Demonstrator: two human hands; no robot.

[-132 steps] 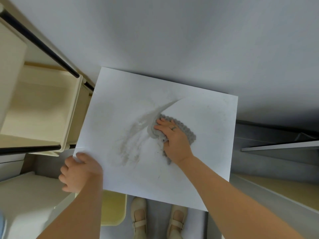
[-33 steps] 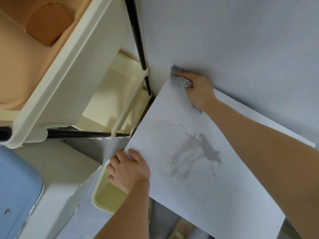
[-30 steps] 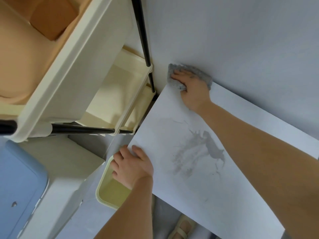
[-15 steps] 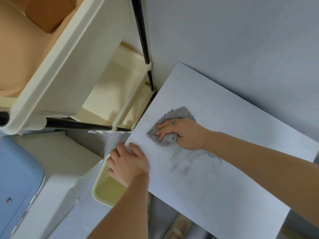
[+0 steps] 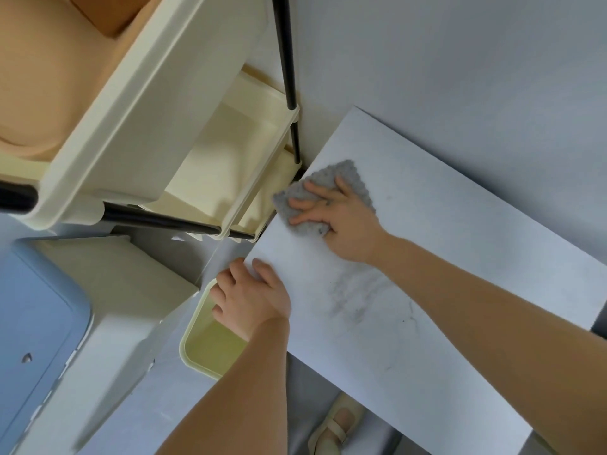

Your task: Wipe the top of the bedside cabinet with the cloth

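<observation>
Right hand (image 5: pixel 341 221), fingers spread flat, presses the cloth (image 5: pixel 348 174) at the cabinet top's (image 5: pixel 460 244) left edge. Left hand (image 5: pixel 249 297) grips its near-left corner, some fingertips hidden below.

— What is sitting just below your left fingers (image 5: pixel 230 277)?
— A pale green bin (image 5: pixel 192 323) is standing there. A cream rack (image 5: pixel 131 126) is rising beyond them, and a blue-lidded box (image 5: pixel 115 307) is lying to their left.

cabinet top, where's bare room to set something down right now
Free on the cabinet top: the far strip between right forearm and wall; the smudged near part between forearm and front edge. Crowded: the left edge, with the right hand on the cloth and the left hand at the corner.
</observation>
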